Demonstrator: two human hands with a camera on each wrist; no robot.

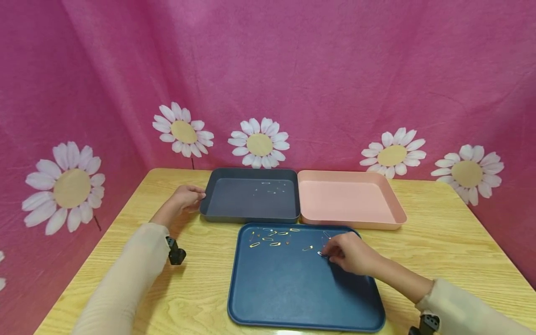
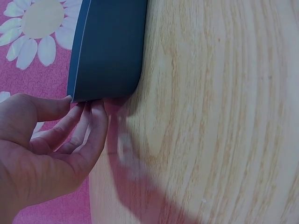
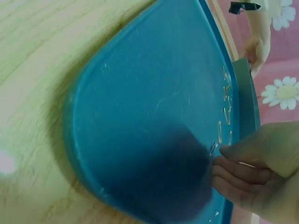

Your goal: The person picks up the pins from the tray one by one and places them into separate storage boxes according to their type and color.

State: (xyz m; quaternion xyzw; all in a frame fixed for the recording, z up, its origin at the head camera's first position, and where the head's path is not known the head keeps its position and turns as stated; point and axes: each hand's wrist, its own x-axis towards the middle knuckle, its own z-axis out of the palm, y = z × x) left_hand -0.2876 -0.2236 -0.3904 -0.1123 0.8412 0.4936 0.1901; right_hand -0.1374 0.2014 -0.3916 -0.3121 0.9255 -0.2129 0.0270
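In the head view my right hand (image 1: pixel 349 253) is low over the right part of the blue tray (image 1: pixel 301 293), thumb and fingertips pinching a silver safety pin (image 1: pixel 320 254). That safety pin (image 3: pixel 213 149) shows at the thumb tip in the right wrist view. Gold safety pins (image 1: pixel 275 244) lie scattered along the tray's far side, one of them (image 1: pixel 307 248) just left of my fingertips. At the far left, my left hand (image 1: pixel 187 198) grips the left end of a dark grey tray (image 1: pixel 251 219). Its thumb is at the rim, fingers against the outer wall (image 2: pixel 110 60).
Several small pins (image 1: pixel 265 183) lie in the dark grey tray's right half. A pink tray (image 1: pixel 347 200) stands against its right side, both behind the blue tray. Pink cloth (image 1: pixel 318 83) with daisies hangs behind the wooden table (image 1: pixel 197 279).
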